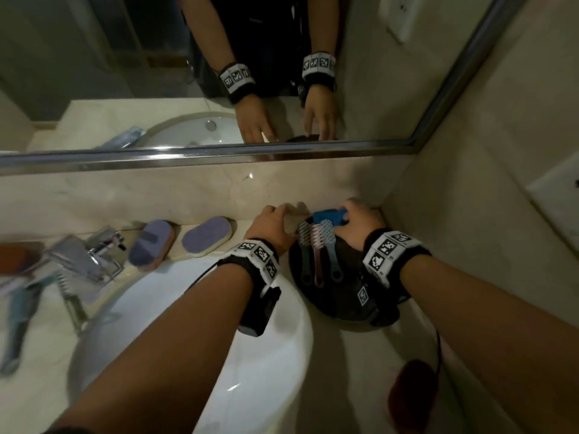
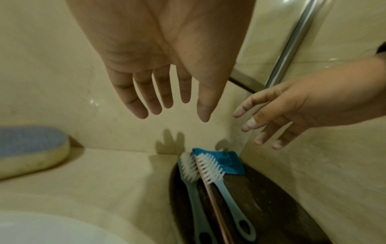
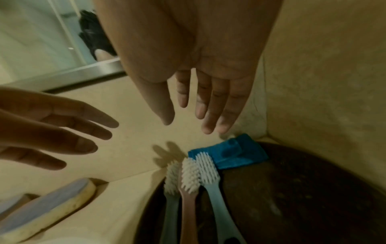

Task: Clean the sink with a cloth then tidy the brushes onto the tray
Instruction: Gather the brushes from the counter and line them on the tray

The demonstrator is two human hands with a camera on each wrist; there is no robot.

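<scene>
A dark round tray (image 1: 341,302) sits in the counter's back right corner beside the white sink (image 1: 257,346). Three brushes lie side by side on it, bristles toward the wall: a grey-green brush (image 1: 304,258), a pink brush (image 1: 318,261) and a light blue brush (image 1: 331,255). A folded blue cloth (image 1: 327,216) rests at the tray's far edge. My left hand (image 1: 272,225) hovers just left of the bristles, fingers straight and spread (image 2: 173,105). My right hand (image 1: 360,222) hangs over the cloth (image 3: 236,153), fingers straight (image 3: 188,115), holding nothing.
Two purple-topped sponges (image 1: 152,244) (image 1: 206,236) lean along the back wall. The chrome tap (image 1: 84,258) stands at left, with another brush (image 1: 18,324) beyond it. A red-brown object (image 1: 410,399) lies on the counter's near right. Walls and a mirror (image 1: 125,73) close in the corner.
</scene>
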